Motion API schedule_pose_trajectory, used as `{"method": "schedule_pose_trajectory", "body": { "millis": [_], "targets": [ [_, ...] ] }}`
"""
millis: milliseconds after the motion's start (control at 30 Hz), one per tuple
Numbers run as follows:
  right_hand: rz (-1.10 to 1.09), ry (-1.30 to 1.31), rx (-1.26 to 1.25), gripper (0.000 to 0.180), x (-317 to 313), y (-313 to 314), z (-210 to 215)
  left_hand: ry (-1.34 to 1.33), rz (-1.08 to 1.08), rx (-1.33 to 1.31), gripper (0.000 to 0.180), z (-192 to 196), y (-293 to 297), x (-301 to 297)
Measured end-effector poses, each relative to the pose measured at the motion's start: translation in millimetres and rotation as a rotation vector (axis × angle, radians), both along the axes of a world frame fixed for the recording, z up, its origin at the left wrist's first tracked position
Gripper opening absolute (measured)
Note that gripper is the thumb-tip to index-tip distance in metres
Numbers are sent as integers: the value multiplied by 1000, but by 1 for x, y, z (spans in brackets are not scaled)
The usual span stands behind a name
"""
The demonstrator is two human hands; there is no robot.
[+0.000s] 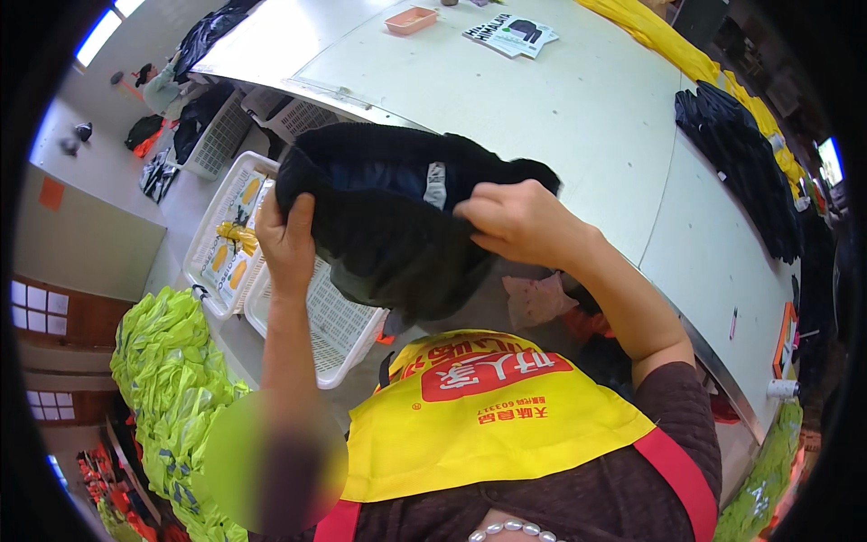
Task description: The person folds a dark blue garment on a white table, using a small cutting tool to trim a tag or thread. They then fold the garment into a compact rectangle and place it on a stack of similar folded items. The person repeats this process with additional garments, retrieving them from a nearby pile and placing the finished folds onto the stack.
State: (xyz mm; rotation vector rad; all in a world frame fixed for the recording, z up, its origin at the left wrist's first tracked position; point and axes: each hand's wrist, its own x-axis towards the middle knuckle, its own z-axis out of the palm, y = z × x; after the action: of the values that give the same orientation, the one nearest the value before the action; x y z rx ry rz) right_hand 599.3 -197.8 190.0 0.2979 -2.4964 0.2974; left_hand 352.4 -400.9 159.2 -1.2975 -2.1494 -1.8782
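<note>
A black garment (388,244) hangs stretched between my two hands in front of the table edge. Its upper opening is spread, showing a dark blue inside and a white label (435,185). My left hand (287,237) grips the left rim of the cloth, thumb on the near side. At the right end, my right hand (524,217) has its fingers curled in against the garment's edge. The lower folds of the cloth hang loose and look slightly blurred.
A white table (578,135) fills the far side, holding a pink tray (411,21), printed cards (515,36) and dark folded garments (736,163). White baskets (348,334) stand below at left, one containing packages (237,235). Lime-yellow garments (172,388) are heaped at lower left.
</note>
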Motion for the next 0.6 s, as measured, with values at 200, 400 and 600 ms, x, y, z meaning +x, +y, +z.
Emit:
{"method": "schedule_pose_trajectory", "body": {
  "millis": [200, 400, 600],
  "targets": [
    [-21, -193, 144, 13, 0, -29, -11, 935, -480, 47, 72, 69, 20, 34],
    [-191, -448, 8, 18, 7, -58, 0, 760, -1011, -689, 29, 18, 51, 26],
    [-520, -884, 49, 30, 74, -29, -10, 1073, -1029, -447, 26, 24, 64, 29]
  ]
}}
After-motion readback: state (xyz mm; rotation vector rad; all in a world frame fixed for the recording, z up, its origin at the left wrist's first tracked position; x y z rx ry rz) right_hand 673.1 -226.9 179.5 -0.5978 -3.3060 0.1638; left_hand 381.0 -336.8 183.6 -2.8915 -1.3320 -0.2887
